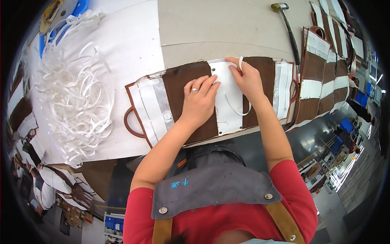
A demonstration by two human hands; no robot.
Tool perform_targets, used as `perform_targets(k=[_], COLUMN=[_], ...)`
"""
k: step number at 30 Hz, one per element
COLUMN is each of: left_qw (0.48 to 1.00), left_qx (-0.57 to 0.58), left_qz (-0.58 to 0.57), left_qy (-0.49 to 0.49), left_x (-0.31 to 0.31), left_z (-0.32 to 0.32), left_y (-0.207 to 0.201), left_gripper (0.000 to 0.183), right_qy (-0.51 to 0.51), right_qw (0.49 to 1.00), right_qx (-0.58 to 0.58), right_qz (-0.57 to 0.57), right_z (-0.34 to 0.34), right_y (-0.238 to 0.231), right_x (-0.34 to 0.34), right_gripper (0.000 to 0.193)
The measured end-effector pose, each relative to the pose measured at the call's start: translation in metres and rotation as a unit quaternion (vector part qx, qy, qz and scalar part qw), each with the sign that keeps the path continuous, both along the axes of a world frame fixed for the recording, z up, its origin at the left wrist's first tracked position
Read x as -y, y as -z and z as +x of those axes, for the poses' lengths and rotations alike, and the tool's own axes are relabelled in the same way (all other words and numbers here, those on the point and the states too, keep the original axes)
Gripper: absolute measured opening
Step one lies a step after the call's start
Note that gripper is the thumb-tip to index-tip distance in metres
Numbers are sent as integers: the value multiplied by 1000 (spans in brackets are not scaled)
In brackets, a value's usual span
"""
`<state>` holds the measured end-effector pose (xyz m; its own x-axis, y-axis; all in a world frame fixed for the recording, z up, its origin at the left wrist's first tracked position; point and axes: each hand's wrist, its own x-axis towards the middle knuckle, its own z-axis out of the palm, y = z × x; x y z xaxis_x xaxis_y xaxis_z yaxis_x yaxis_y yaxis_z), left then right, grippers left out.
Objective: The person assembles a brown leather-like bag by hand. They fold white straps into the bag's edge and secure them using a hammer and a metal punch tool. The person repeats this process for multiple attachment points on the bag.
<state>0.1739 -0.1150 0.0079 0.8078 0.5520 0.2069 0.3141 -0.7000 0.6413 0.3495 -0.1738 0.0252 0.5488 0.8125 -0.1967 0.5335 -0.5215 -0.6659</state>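
Observation:
Opened flat before me is a bag piece [181, 95] with brown and white sections and brown edging. A curved brown handle [129, 122] sticks out at its left end, and another shows at the right. My left hand [198, 101], wearing a ring, lies on it with fingers stretched flat where brown meets the white middle section. At the far edge of that section, my right hand [248, 79] pinches a narrow white strip [233, 106], which loops down over the white surface. Small dark round spots mark the section's edge.
A tangled heap of white strips [81, 101] covers the table's left part, with a blue object [83, 8] behind it. A hammer [289, 32] lies at the far right. Beside it, several similar brown-and-white bag pieces [315, 91] overlap. The table's front edge runs close to me.

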Motion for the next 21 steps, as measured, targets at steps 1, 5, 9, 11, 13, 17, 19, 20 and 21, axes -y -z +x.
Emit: perform_targets(k=[1, 5, 9, 11, 13, 17, 19, 20, 21], left_qw=[1000, 998, 994, 992, 990, 988, 989, 989, 989], left_qx=[-1, -18, -18, -46, -63, -68, -60, -54, -48], left_qz=[9, 37, 61, 65, 72, 75, 77, 81, 86], left_qy=[-4, -44, -91, -97, -104, -112, -113, -113, -114], left_x=[1, 1, 1, -2, -3, -2, -3, -3, -3], left_z=[8, 29, 42, 48, 54, 55, 55, 55, 55], left_y=[2, 13, 18, 17, 17, 20, 21, 22, 22], left_gripper=[34, 38, 41, 42, 42, 40, 38, 37, 36], right_qy=[8, -16, -16, -16, -10, -22, -4, -6, -8], right_qw=[1000, 997, 993, 993, 992, 997, 997, 997, 997], right_qx=[-15, -56, -92, -98, -106, -74, -79, -76, -74], right_qz=[18, -43, -72, -68, -70, -24, 5, 4, 4], right_z=[1, 11, 14, 14, 13, 13, 12, 12, 13], right_y=[3, -6, -10, -9, -8, -3, -1, -2, -2], right_x=[1, -6, -11, -11, -9, -3, -1, -1, -1], right_gripper=[24, 17, 11, 11, 10, 14, 19, 20, 21])
